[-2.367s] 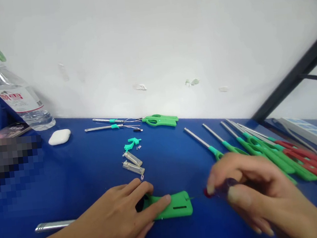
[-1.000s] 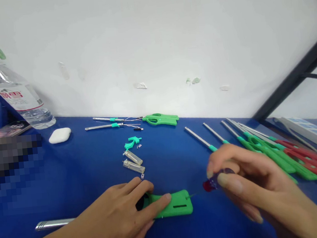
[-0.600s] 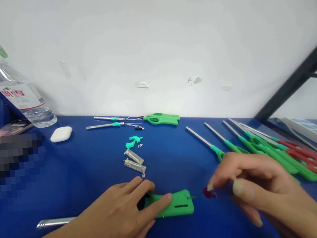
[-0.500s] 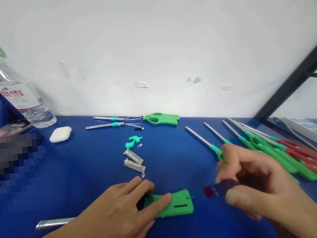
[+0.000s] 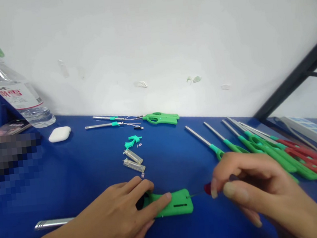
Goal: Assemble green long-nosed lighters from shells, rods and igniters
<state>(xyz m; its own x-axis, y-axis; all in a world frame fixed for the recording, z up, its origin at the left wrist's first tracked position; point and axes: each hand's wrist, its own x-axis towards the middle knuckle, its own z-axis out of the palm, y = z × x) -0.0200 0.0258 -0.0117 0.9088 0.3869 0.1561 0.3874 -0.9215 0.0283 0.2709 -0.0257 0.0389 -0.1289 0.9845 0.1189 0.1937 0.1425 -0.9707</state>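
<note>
A green stick lighter [image 5: 180,202] lies on the blue table in front of me, its metal tube [image 5: 55,223] passing under my left forearm. My left hand [image 5: 133,211] grips the lighter's handle and presses it to the tabletop, hiding the trigger part. In my right hand [image 5: 249,188] is a small screwdriver [image 5: 208,189] with a dark red end on its handle, pinched between thumb and fingers. Its thin shaft reaches to the small hole near the handle's right end; how deep the tip sits I cannot tell.
Clear fuel tanks [image 5: 134,165], a teal trigger piece [image 5: 132,141] and loose metal tubes [image 5: 104,125] lie beyond my left hand. A green handle shell [image 5: 162,118] lies by the wall. Several assembled lighters [image 5: 276,148] lie right. A white case [image 5: 60,134] and water bottle [image 5: 18,91] stand left.
My right hand's fingers have shifted on the screwdriver's handle, the index finger now further forward over it. My left hand and the lighter have stayed in place.
</note>
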